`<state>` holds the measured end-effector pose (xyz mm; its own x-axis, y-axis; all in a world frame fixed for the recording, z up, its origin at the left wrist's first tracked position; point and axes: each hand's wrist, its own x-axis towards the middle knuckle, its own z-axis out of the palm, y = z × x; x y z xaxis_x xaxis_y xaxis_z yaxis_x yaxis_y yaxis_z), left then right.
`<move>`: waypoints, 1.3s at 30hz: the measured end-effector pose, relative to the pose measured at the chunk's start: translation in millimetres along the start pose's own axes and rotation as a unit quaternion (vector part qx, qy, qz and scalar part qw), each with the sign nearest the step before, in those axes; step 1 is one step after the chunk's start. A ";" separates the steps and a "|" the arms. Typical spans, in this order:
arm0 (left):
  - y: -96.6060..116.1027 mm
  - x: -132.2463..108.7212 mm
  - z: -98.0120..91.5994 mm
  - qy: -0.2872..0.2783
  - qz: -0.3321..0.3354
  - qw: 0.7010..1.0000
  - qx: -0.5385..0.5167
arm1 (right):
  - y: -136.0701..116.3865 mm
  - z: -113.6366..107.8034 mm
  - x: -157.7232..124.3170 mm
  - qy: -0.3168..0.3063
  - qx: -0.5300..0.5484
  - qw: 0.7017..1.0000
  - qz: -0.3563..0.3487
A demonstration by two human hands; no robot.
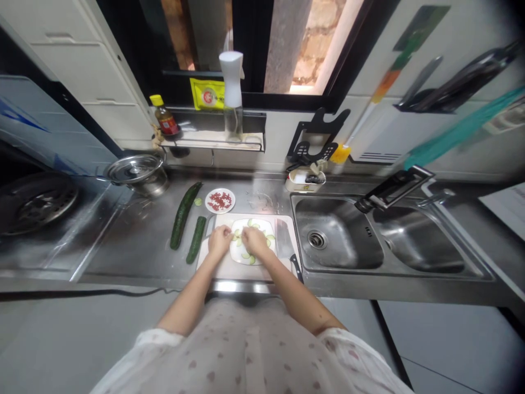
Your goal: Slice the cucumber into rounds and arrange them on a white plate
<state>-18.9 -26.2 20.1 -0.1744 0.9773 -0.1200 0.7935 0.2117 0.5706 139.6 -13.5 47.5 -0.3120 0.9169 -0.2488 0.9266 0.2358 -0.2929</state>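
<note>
A white square plate [255,257] rests on a light cutting board [223,271], with pale green cucumber slices [248,257] arranged in small fans around it. At the plate's left edge my left hand [220,241] is closed, thumb and fingertips pinched together. My right hand [254,242] is curled shut over the plate, its fingertips close to slices on the left side. Whatever either hand pinches is too small to make out. To the right on the board lies a knife [284,238] with a black handle. A cut cucumber [196,239] lies left of the board.
Further left is a long whole cucumber [184,216]. A small round plate [210,203] of red pieces stands behind the board. A lidded steel pot [152,183] is at the back left. The double sink [340,262] adjoins on the right. A shelf [205,141] carries bottles.
</note>
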 end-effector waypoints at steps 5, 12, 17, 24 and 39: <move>-1.2 -8.3 2.3 -0.008 0.001 1.000 0.006 | -2.8 3.9 -1.8 0.002 -0.003 1.000 -0.015; -4.0 -6.1 4.3 -0.010 -0.005 1.000 0.020 | -3.5 5.4 -0.8 0.011 -0.030 0.999 -0.008; -4.9 -4.9 4.6 -0.019 -0.010 1.000 0.003 | -2.9 4.9 -3.7 0.005 -0.013 1.000 -0.006; -7.1 -11.1 0.8 -0.017 -0.023 0.999 -0.044 | 11.7 -9.9 -19.3 0.040 0.048 0.998 0.024; -30.7 -40.3 -1.9 -0.088 -0.091 0.978 -0.165 | 76.3 2.9 -105.4 0.016 0.199 0.955 0.222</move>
<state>-37.4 -72.0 9.0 -0.1693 0.9151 -0.3659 0.5219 0.3982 0.7544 242.6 -93.1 48.6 0.1050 0.9094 -0.4025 0.8112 -0.3124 -0.4944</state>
